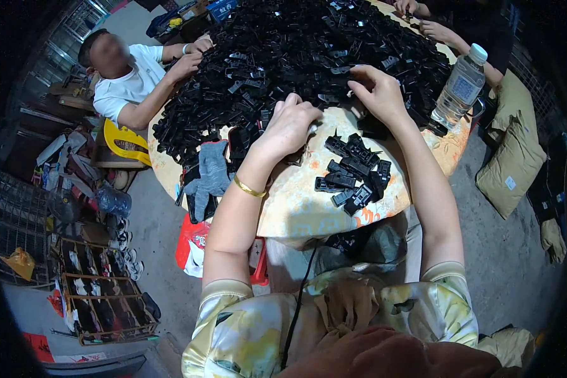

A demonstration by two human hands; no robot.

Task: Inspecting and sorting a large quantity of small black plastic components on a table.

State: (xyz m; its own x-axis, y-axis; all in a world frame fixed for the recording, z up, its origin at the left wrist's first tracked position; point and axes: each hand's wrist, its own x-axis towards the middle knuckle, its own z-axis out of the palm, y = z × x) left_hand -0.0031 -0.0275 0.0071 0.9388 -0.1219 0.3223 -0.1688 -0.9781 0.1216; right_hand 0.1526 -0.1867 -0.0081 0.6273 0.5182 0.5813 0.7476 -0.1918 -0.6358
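Left hand (288, 128) right up against the near edge of the big heap of small black plastic parts (283, 57), fingers bent, knuckles up; its grip is turned away from view, so I cannot tell whether it is grasping a part. A shiny gold-coloured bracelet (249, 188) rings that wrist. Over to the right hand (384, 99), also at the heap's edge, thumb and forefinger curved with a dark gap between them, and whether a piece is pinched there I cannot tell.

Between the forearms, a small loose cluster of black plastic parts (357, 167) lies on the cream, floral-patterned tabletop (290, 211), apart from the heap. A grey knitted glove (211, 169) drapes beside the heap, left of the left forearm; a clear plastic bottle with a pale cap (463, 88) stands beyond the right one. Across at far left, a person in a white T-shirt (135, 79) has both hands at the heap's edge.
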